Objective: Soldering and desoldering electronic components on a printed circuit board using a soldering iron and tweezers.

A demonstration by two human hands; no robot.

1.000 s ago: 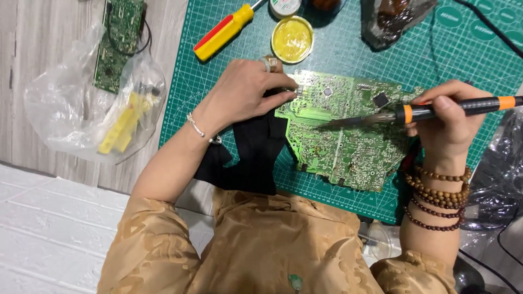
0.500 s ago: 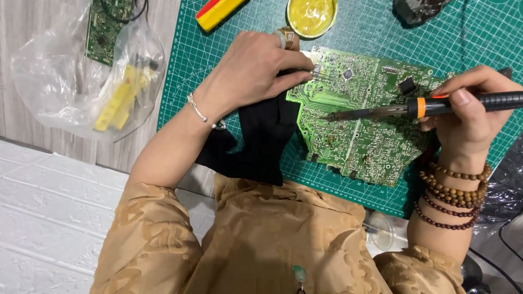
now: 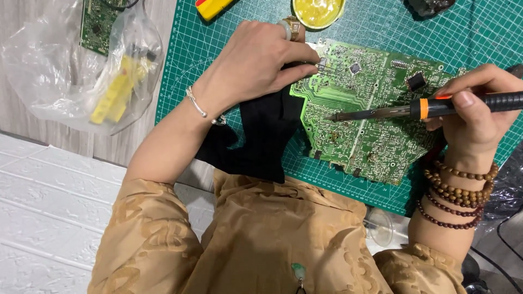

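Observation:
A green circuit board point(image 3: 376, 136) lies solder side up on a green cutting mat point(image 3: 188, 65). My left hand point(image 3: 256, 62) rests on the board's left edge, fingers pressed down on it, over a black cloth point(image 3: 267, 136) that lies partly under the board. My right hand point(image 3: 476, 120) grips a soldering iron point(image 3: 436, 107) with a black handle and orange collar. Its metal tip point(image 3: 333, 116) points left and sits low over the board's left middle.
A round tin of yellow flux point(image 3: 318, 11) stands at the mat's top edge. A yellow and red tool point(image 3: 215, 6) lies beside it. At the left, a clear plastic bag point(image 3: 71, 81) holds yellow parts, with another green board point(image 3: 101, 24) behind it.
The view has shifted so everything sits higher in the frame. The iron's tip has stayed over the board's left middle. My left hand keeps its hold on the board's edge.

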